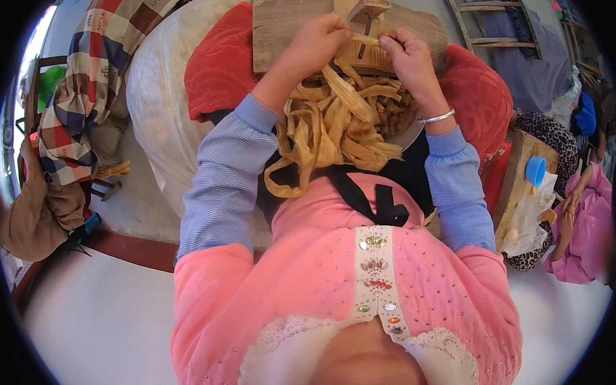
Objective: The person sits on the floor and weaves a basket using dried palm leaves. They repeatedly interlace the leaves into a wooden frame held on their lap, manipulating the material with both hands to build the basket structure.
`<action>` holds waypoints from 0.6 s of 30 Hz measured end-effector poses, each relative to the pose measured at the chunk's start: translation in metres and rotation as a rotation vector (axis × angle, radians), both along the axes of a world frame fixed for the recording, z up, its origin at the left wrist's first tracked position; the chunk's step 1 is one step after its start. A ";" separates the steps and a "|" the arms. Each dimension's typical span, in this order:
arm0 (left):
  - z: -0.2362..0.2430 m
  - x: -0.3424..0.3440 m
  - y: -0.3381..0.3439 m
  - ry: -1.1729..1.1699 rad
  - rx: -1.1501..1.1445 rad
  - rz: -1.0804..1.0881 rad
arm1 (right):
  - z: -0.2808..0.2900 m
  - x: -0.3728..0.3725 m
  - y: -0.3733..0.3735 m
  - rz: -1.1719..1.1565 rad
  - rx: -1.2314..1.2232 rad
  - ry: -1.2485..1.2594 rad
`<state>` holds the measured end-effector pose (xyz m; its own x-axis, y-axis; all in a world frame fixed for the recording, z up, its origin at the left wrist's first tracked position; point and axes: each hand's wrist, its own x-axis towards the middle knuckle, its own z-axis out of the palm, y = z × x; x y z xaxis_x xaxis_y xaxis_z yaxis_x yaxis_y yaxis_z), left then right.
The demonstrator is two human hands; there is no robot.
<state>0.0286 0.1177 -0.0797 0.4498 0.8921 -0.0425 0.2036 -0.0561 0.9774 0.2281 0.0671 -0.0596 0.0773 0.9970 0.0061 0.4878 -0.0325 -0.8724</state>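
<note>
My left hand (318, 43) and my right hand (410, 59) each pinch an end of a flat tan strip (365, 40). The strip is stretched between them over a wooden board (280, 25) across my knees. A ridged pale wooden piece lies on the board. Above it stands a small wooden block (369, 6) with a dark metal upright beneath. Below the board, a tangled heap of long, pliant yellow-brown strips (344, 119) lies in my lap, partly over the rim of a pale dish (412, 136). I cannot tell what the strips are made of.
Red cloth (221, 64) covers both knees. A whitish plastic sack (166, 86) bulges at my left. At right, a wooden-topped stand (515, 179) bears a blue cup (535, 171) and clear plastic (532, 214). People in brown (46, 214) and pink (588, 226) sit either side.
</note>
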 end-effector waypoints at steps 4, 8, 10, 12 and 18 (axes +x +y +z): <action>-0.022 -0.003 0.003 0.205 0.144 0.164 | -0.010 0.007 -0.006 0.034 0.220 -0.558; 0.004 -0.005 -0.019 0.237 0.173 0.126 | 0.026 0.001 -0.027 0.039 0.480 -0.742; 0.014 0.008 -0.041 -0.049 0.020 0.080 | 0.038 -0.017 -0.031 0.042 0.623 -0.584; 0.036 0.018 -0.062 -0.445 -0.411 0.018 | 0.052 -0.033 -0.031 0.050 0.605 -0.513; 0.066 -0.013 -0.078 -0.317 -0.424 -0.121 | 0.063 -0.015 -0.040 0.111 0.196 -0.539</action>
